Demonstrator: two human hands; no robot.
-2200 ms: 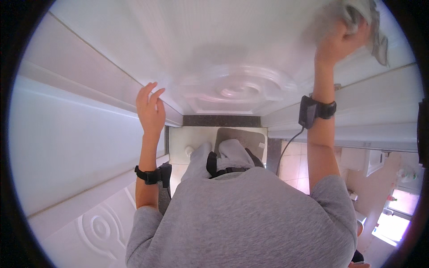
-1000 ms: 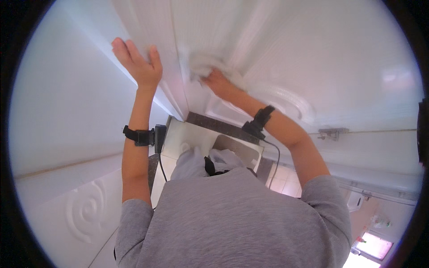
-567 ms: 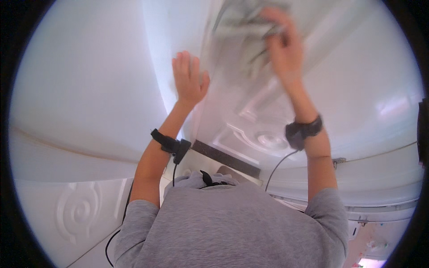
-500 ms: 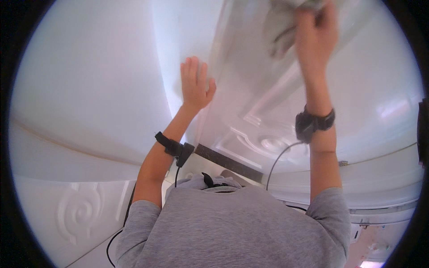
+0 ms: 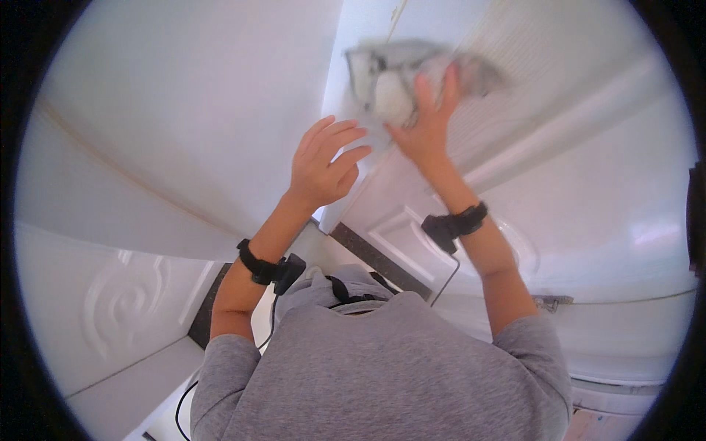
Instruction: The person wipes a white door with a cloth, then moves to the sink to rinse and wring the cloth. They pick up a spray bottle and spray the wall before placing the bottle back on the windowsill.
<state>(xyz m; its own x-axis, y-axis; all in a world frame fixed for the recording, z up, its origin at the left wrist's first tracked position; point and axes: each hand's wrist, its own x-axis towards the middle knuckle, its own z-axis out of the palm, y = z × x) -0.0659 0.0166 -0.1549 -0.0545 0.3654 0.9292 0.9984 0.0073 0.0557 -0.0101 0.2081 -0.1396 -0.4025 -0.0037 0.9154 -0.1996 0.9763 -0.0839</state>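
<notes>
A pale grey-white cloth with dark markings, blurred by motion, lies bunched against a white panelled door. Over it, my right hand presses with thumb and fingers spread, holding the cloth to the surface near the door's left edge. My left hand is beside it to the lower left, holding nothing. Its fingers are apart and loosely bent, close to a smooth white panel.
Raised mouldings mark the door and another white cabinet front at lower left. A dark strip runs along the door's bottom. Black bands with cables circle both forearms. A small metal handle is at right.
My right hand has swept the cloth left and down from the upper right. My left hand has shifted slightly down, its fingers bending. The view has turned somewhat.
</notes>
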